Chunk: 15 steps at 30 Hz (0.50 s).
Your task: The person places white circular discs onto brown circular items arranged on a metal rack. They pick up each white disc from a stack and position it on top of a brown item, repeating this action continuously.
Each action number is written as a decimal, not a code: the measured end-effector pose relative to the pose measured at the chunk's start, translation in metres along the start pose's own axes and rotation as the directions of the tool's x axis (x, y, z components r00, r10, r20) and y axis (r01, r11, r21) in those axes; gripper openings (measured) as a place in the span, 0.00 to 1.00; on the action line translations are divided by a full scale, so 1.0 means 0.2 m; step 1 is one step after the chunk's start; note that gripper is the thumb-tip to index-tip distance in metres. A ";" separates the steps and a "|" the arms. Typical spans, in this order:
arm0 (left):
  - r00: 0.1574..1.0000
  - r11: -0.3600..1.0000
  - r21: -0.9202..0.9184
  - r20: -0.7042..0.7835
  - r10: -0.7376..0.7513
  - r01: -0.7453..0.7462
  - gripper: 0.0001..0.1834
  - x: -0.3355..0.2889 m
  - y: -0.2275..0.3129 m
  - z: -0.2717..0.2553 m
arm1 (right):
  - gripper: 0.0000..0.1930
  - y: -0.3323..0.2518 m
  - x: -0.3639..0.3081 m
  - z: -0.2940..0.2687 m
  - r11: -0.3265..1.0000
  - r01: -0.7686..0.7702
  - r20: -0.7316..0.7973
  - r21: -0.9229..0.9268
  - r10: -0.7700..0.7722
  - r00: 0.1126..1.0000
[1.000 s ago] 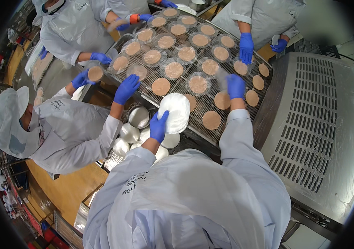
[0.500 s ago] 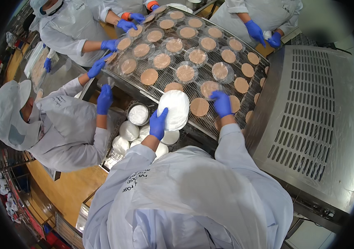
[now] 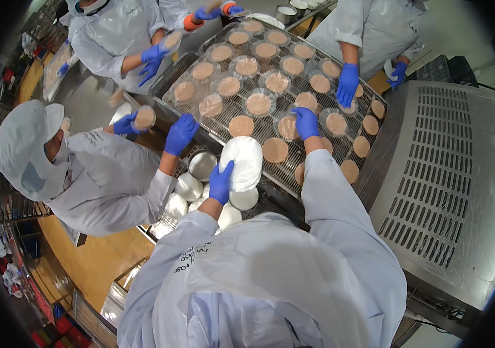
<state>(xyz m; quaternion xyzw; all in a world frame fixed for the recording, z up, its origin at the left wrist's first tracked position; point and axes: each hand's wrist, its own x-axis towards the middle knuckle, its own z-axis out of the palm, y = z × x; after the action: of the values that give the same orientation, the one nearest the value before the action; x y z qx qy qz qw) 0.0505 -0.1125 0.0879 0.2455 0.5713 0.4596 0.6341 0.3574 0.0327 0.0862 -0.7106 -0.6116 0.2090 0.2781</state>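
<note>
In my left hand [image 3: 220, 182] is a stack of thin white round sheets [image 3: 243, 159], gripped at its left edge and held just past the belt's near edge. My right hand [image 3: 307, 123] reaches over the wire mesh conveyor [image 3: 224, 132], fingers bunched together and pointing away from me. Its fingertips are beside a flat round patty [image 3: 305, 102]; whatever they pinch is hidden. Just left of that hand lies a patty under a clear round film [image 3: 287, 127]. A bare patty [image 3: 275, 150] rests nearer me, and many others, with or without film, spread across the mesh.
Left of me a co-worker [image 3: 102, 168] holds a patty [image 3: 144, 118]. Another co-worker's gloved hand [image 3: 347, 86] reaches over the belt's far right. White round bundles [image 3: 189, 187] and a metal pot [image 3: 202, 165] sit below my left hand. A slotted steel cover [image 3: 433, 191] stands right.
My right hand has moved off the film-covered patty, away from me. My left hand keeps the stack. The right co-worker's hand now reaches over the belt; the left co-worker has picked up a patty.
</note>
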 end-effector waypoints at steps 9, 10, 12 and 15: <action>0.993 0.994 -0.056 0.072 0.097 -0.093 0.22 0.17 -0.23 -0.23 | 0.14 -0.37 -0.64 0.44 0.887 -0.055 0.283 0.458 -0.087 0.955; 0.993 0.997 -0.037 0.093 0.076 -0.073 0.21 0.16 -0.18 -0.19 | 0.15 -0.50 -0.60 0.32 0.969 -0.088 0.436 0.231 -0.022 0.900; 0.994 0.998 -0.034 0.096 0.046 -0.043 0.20 0.17 -0.18 -0.14 | 0.14 -0.42 -0.57 0.46 0.964 -0.033 0.333 0.265 -0.060 0.941; 0.997 0.997 0.039 0.051 0.058 -0.060 0.21 0.13 -0.19 -0.11 | 0.11 -0.33 -0.58 0.45 0.884 -0.010 0.234 0.467 -0.113 0.966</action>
<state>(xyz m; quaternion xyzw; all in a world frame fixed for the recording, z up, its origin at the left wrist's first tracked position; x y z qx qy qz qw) 0.0400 -0.1118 0.0383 0.2865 0.5571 0.4600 0.6292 0.2322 -0.0620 0.0559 -0.5739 -0.5930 0.4313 0.3646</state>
